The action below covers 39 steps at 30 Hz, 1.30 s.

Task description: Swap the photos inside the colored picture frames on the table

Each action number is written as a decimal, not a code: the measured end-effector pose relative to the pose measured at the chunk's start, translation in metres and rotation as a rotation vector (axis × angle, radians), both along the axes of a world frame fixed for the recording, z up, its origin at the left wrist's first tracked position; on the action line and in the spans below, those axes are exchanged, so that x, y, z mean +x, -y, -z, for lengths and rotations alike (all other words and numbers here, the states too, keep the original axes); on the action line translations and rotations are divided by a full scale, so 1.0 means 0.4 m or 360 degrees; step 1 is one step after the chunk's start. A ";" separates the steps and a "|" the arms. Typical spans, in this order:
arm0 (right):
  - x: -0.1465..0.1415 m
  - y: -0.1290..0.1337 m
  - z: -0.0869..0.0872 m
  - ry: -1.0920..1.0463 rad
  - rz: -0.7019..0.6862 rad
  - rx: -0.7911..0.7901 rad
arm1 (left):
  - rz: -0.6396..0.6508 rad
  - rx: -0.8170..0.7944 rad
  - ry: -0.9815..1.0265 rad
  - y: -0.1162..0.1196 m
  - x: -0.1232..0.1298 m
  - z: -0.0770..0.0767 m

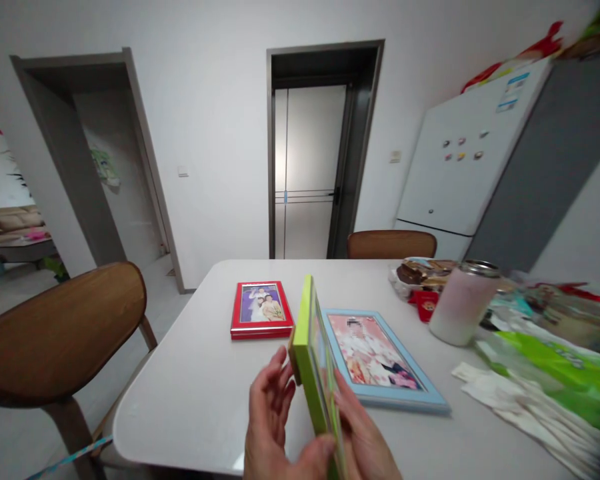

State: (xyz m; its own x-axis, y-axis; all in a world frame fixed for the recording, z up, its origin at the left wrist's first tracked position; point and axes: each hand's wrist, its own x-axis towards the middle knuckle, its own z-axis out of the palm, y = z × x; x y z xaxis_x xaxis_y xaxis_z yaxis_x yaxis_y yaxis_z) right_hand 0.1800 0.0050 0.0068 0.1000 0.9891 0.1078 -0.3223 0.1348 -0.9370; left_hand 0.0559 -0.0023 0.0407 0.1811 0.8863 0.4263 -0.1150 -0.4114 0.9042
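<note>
Head view: I'm watching the green photo frame [310, 373] standing edge-on above the white table [190, 373] — left hand [267, 420] and right hand [367, 433] both grasping it. Left of it a red frame [261, 310] is lying; right, a blue frame [380, 357] — and farther right, a pink-white bottle [463, 307] is standing.

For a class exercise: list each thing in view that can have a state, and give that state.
Green frame: held on edge between left hand and right hand
Red frame: flat, picture up
Blue frame: flat, picture up
Flask: upright, cap unclear
White door: closed
Refrigerator: doors shut
White cloth: creased
</note>
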 end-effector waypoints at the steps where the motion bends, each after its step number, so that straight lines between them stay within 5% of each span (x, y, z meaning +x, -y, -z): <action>1: 0.045 -0.008 -0.008 0.0004 0.0136 -0.0087 | 0.0023 -0.0038 0.0046 -0.015 0.012 -0.022; 5: 0.262 -0.072 -0.035 0.0469 0.0470 -0.0380 | 0.0281 -0.0227 0.0137 -0.078 0.080 -0.039; 10: 0.451 -0.164 -0.035 0.1236 0.0652 -0.0505 | 0.0210 -0.0320 -0.0309 -0.134 0.199 0.055; 17: 0.512 -0.211 0.034 0.1687 0.0723 -0.0496 | 0.0097 -0.0362 -0.0521 -0.169 0.249 0.120; 21: 0.517 -0.210 0.031 0.1910 0.0723 -0.0478 | 0.0128 -0.0367 -0.0499 -0.170 0.234 0.132; 25: 0.432 -0.214 -0.012 0.2109 0.0762 -0.0306 | 0.0012 -0.0458 -0.0383 -0.194 0.158 0.140; 31: 0.102 -0.302 -0.018 0.2260 0.0267 0.0327 | -0.0320 -0.0685 -0.0031 -0.285 -0.003 0.132; 34: -0.029 -0.369 -0.005 0.2322 0.0191 0.0478 | -0.0410 -0.0858 0.0169 -0.300 -0.052 0.136; 39: -0.102 -0.394 -0.002 0.2418 0.0133 0.0561 | -0.0459 -0.1066 0.0519 -0.277 -0.094 0.154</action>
